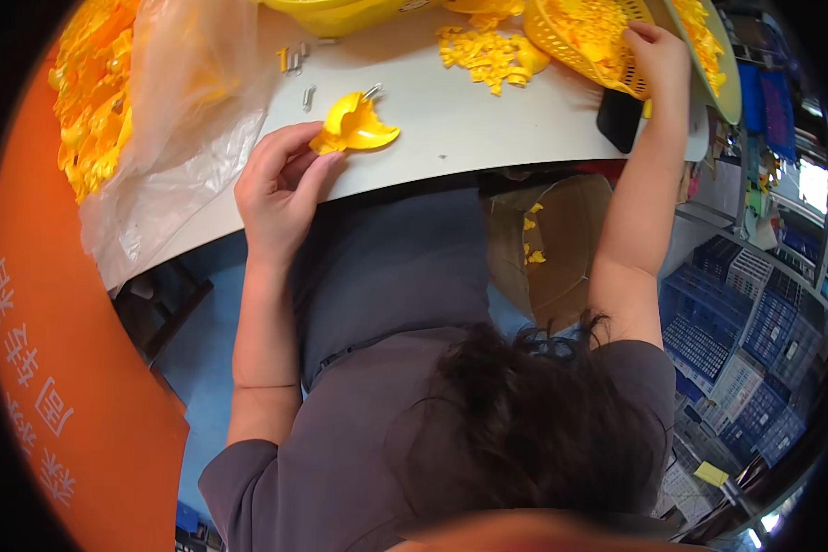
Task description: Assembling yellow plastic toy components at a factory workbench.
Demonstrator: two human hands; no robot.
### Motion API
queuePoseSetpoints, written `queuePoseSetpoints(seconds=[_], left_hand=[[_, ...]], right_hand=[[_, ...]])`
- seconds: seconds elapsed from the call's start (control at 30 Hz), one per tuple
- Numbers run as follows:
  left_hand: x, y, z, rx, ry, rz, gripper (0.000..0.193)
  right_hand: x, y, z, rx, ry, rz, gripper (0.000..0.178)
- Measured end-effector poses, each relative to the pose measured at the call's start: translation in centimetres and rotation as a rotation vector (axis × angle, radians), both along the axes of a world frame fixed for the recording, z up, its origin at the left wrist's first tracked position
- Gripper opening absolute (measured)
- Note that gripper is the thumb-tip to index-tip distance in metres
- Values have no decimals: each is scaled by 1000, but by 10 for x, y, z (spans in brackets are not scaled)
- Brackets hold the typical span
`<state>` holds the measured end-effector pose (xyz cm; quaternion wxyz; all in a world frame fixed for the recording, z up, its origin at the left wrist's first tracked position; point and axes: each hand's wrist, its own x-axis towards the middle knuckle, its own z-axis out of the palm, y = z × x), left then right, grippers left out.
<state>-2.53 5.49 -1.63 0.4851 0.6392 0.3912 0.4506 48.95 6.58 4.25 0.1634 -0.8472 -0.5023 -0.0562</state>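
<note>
My left hand [281,179] pinches a glossy yellow curved plastic piece [363,132] between thumb and fingers, just above the near edge of the white table. A small silvery cylinder [372,92] shows at the piece's upper edge; whether it is attached or lies behind, I cannot tell. Off to the right, my right hand [662,57] is at a yellow perforated basket [547,37] filled with small yellow plastic parts [593,28]. Its fingers are bent together over the parts, and what they hold is too small to make out.
Loose silvery cylinders [308,97] and a yellow parts pile [492,55] lie on the table [432,120]. A dark phone-like object [619,120] is under my right forearm. Left stands an orange bin [83,368] with plastic sheeting [175,166]; below, an open carton [561,239].
</note>
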Motion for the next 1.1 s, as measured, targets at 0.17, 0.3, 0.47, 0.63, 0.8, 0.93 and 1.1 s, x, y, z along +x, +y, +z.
queuePoseSetpoints(seconds=[0.17, 0.3, 0.47, 0.63, 0.8, 0.93, 1.1], left_hand=[[7, 0, 1, 110, 78, 56, 33], [5, -2, -3, 276, 117, 95, 34], [6, -1, -2, 332, 146, 85, 34], [3, -3, 1, 348, 190, 67, 34], [5, -1, 3, 407, 192, 84, 35], [4, 0, 2, 408, 206, 60, 37], [6, -1, 1, 397, 180, 91, 35]], right_hand=[[-157, -42, 41, 311, 591, 87, 25], [-260, -47, 5, 12, 503, 410, 20], [-289, -47, -24, -4, 191, 480, 18], [-290, -57, -21, 95, 444, 410, 20], [-282, -53, -22, 90, 514, 466, 15], [-280, -49, -26, 72, 386, 600, 9], [-302, -46, -28, 248, 481, 591, 8]])
